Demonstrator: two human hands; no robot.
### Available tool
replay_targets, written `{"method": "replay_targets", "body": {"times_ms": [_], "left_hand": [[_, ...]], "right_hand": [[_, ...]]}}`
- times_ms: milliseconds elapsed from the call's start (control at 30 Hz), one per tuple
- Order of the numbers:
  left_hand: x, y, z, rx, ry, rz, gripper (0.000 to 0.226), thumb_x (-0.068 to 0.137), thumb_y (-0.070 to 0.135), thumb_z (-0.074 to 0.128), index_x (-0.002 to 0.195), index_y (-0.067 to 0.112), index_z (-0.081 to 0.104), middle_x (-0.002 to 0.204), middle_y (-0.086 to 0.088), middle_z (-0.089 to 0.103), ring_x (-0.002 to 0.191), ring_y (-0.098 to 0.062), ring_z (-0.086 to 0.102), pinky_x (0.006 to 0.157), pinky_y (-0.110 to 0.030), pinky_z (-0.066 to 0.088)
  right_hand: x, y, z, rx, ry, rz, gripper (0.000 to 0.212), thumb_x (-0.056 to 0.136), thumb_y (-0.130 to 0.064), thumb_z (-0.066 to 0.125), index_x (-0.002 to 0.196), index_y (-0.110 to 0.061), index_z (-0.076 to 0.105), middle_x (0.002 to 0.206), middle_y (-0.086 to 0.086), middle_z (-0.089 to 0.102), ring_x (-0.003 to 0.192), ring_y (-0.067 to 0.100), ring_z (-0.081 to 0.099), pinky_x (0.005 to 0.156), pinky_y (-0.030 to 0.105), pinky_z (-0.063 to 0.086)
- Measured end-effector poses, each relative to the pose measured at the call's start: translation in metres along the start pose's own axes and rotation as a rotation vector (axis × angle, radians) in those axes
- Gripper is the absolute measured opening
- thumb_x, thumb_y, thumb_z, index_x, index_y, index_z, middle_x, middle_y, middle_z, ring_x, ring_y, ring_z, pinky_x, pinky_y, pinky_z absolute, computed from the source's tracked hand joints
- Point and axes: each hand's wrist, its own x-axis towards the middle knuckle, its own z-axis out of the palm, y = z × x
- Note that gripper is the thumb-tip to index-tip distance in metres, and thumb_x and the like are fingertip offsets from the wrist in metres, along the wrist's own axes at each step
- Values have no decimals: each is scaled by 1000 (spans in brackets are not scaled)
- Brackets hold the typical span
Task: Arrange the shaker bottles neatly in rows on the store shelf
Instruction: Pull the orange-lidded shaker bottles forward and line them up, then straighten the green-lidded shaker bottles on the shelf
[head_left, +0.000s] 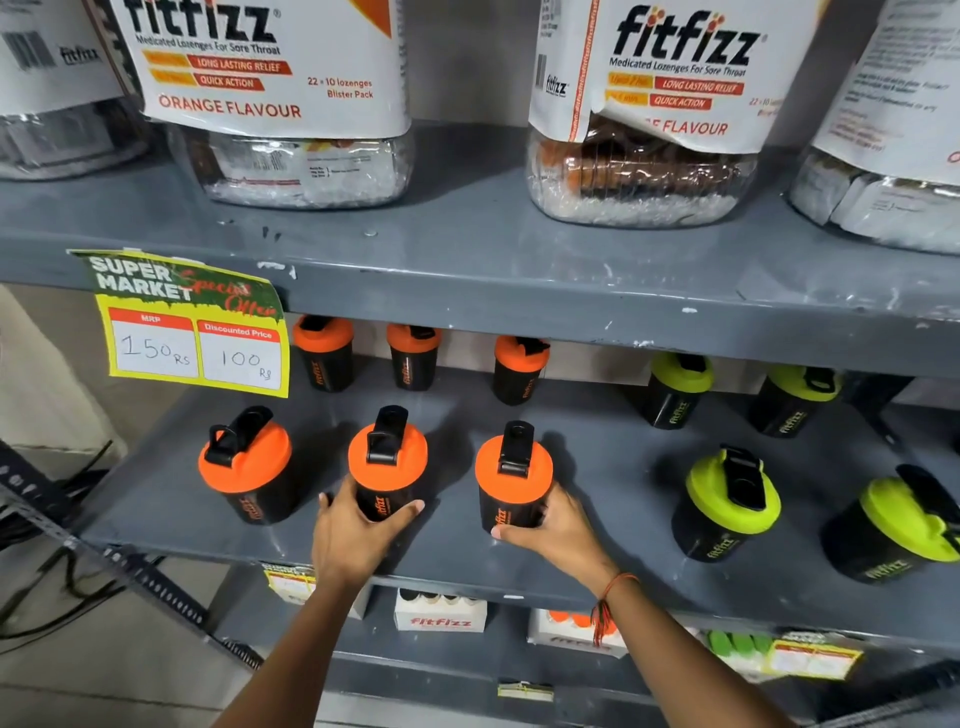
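Orange-lidded shakers at centre frame, front row of the grey shelf (613, 467): my left hand (353, 535) wraps the middle shaker (387, 462), my right hand (550, 525) grips its neighbour (514, 478).

- We see a grey metal shelving unit (519, 270) filling most of the view, its painted front edges chipped and scuffed.
- On the upper shelf at 12 o'clock stand clear plastic jars (270, 104) with white fitfizz labels.
- A yellow and green price tag (192, 322) hangs from the shelf edge at 10 o'clock, reading 150 and 100.
- At 8 o'clock a perforated metal strut (130, 566) slants down, with black cables (62, 587) over a pale floor (104, 675).
- At 6 o'clock a lower shelf holds small white fitfizz boxes (440, 616).
- A plain beige wall (457, 57) shows between the jars.
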Motion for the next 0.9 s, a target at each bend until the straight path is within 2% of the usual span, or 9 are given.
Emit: {"method": "replay_targets", "body": {"times_ms": [233,333,467,533,633,700,800,867,900], "left_hand": [[-11,5,-3,-30,-9,25,79,57,68,76,119,26,51,117,-6,66,131,-39,32,102,-61,35],[-23,5,-5,-76,-5,13,100,51,71,78,133,28,41,128,-2,59,130,-34,35,105,-58,33],[-57,14,-3,-182,88,-51,118,45,75,76,141,21,33,139,-7,50,128,-29,42,103,-52,37],[-83,26,0,-202,175,-59,105,52,62,84,136,17,39,135,-11,51,123,-29,47,99,-48,40],[-118,42,8,-216,244,-7,79,60,44,85,124,15,47,124,-11,56,111,-29,53,90,-45,43],[-132,47,17,-216,227,51,72,62,41,84,119,15,50,119,-10,58,109,-29,54,88,-44,45],[-160,57,36,-162,122,147,64,63,41,84,114,17,55,115,-4,61,107,-25,56,87,-44,47],[-176,70,49,-156,37,226,58,65,42,82,113,22,56,114,5,61,104,-18,57,85,-37,46],[-183,75,57,-151,-13,270,56,66,41,82,113,23,56,113,9,61,103,-14,57,84,-31,44]], "right_hand": [[-4,-2,6,28,-31,-14,77,63,-32,92,130,-26,55,125,-4,67,118,16,62,100,31,53],[-8,-2,6,53,-44,-7,93,56,-44,93,135,-32,46,134,-5,62,124,15,58,105,36,51],[-24,3,0,81,-25,-22,92,56,-49,93,134,-41,45,141,-12,55,130,8,51,112,37,44],[-39,5,-5,98,18,-36,98,53,-56,92,137,-48,41,146,-14,49,135,4,45,115,31,37],[-64,13,-15,117,97,-25,114,51,-72,82,149,-34,39,149,-12,45,138,3,42,114,26,34],[-80,19,-23,81,176,-27,101,57,-70,82,144,-33,47,144,-11,52,133,1,48,109,22,37],[-116,28,-49,16,377,-19,57,67,-50,83,118,-39,61,122,-12,66,114,-8,59,98,17,46],[-137,36,-72,0,571,-21,34,73,-30,86,102,-34,68,106,-7,72,101,0,65,91,28,53],[-146,42,-85,7,659,-13,31,75,-22,86,96,-35,67,100,-4,72,95,6,67,89,35,55]]}}
